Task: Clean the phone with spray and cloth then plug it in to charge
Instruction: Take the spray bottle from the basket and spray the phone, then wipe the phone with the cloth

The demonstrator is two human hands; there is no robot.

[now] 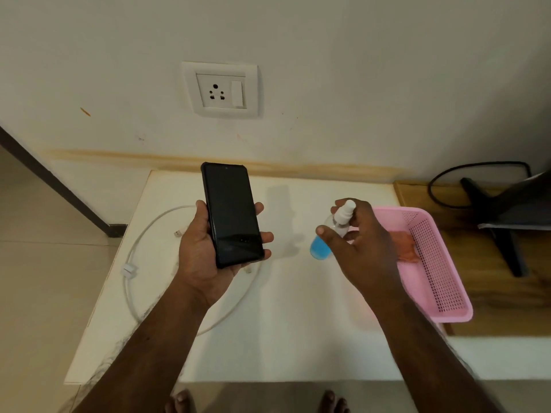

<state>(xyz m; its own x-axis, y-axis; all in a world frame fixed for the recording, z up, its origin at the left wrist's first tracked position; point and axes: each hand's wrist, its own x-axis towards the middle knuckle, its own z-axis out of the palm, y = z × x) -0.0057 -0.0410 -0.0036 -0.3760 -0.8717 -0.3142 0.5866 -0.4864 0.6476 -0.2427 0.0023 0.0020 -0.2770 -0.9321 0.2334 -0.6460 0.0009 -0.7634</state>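
My left hand (pixel 202 251) holds a black phone (pixel 231 213) upright, its dark screen facing me, above the white table (pixel 298 338). To its right, my right hand (pixel 360 242) grips a small clear spray bottle (pixel 328 234) with blue liquid and a white nozzle, tilted so the nozzle leans away from the phone. An orange-red cloth (pixel 404 244) lies in the pink basket (pixel 438 263), partly hidden by my right hand. A white charging cable (pixel 134 263) loops on the table below the phone. A wall socket (pixel 220 89) sits above the table.
A dark stand with a black cord (pixel 477 186) rests on a wooden surface (pixel 492 293) at the right. The pink basket straddles the table's right edge. Floor tiles lie to the left, and my bare toes (pixel 182 400) show at the bottom.
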